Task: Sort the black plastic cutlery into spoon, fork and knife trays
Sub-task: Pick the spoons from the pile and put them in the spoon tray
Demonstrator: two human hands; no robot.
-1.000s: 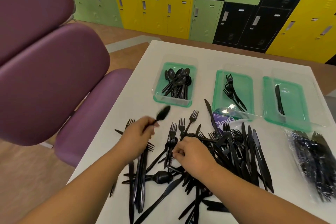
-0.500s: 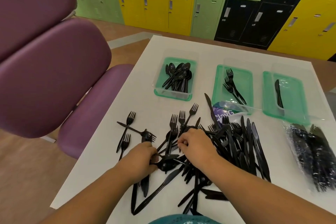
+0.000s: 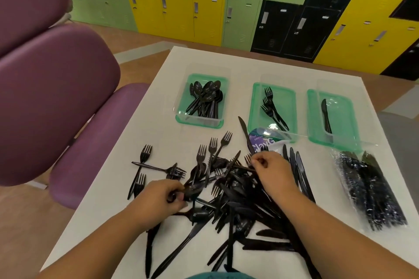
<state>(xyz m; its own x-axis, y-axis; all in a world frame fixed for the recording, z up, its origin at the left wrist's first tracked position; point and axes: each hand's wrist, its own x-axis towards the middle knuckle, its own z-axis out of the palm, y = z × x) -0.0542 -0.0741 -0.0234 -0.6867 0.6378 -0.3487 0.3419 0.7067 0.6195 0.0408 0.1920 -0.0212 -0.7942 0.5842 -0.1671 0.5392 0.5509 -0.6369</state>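
A: What moved since a second ago?

B: The left hand (image 3: 158, 197) held a spoon up high then. Now it is back down in the big heap of black plastic cutlery (image 3: 229, 190), and its fingers are curled round a shiny black spoon (image 3: 192, 188) at the heap's left edge. The spoon has not left the heap yet.

A: And the other hand?

B: The right hand (image 3: 272, 170) pinches something thin at the far side of the heap. I cannot tell what piece it is.

A: Where does the spoon go?

B: Into the green spoon tray (image 3: 181, 115), beyond the heap on the white table (image 3: 226, 61). The green fork tray (image 3: 292, 106) and green knife tray (image 3: 347, 115) sit beyond the heap too, further right. Most pieces are unsorted, I think.
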